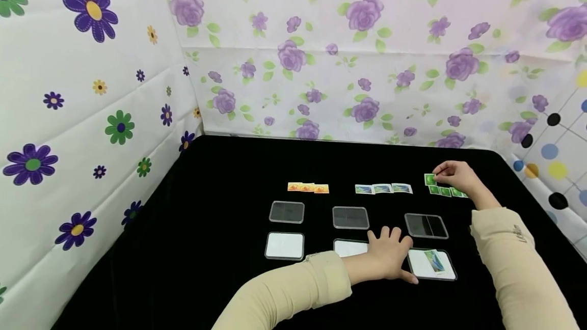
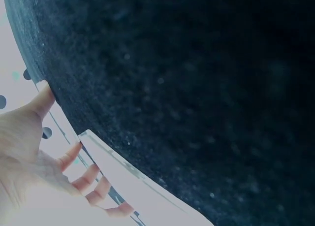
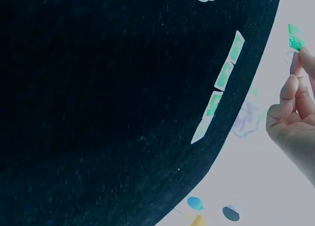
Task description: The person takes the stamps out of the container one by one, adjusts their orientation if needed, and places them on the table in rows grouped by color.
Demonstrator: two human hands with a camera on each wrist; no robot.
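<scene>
My right hand (image 1: 460, 176) pinches a small green stamp (image 1: 429, 179) between thumb and fingertips. In the right wrist view that stamp (image 3: 295, 36) stands out from the fingertips, apart from the row of green stamps (image 3: 211, 104) on the black cloth. With fingers spread, my left hand (image 1: 389, 254) is low beside the right-hand white-lined case (image 1: 418, 264), its thumb at the case's near left corner. A landscape stamp (image 1: 435, 262) lies tilted on that case's white lining. The left forearm and hand partly hide the middle white-lined case (image 1: 347, 247).
Behind the white-lined cases are three clear covers, left (image 1: 287, 212), middle (image 1: 350, 218) and right (image 1: 426, 226). Farther back lie orange stamps (image 1: 308, 187) and landscape stamps (image 1: 383, 188) in overlapping rows. Another white-lined case (image 1: 284, 246) sits at left. Flowered sheets (image 1: 321, 90) border the table.
</scene>
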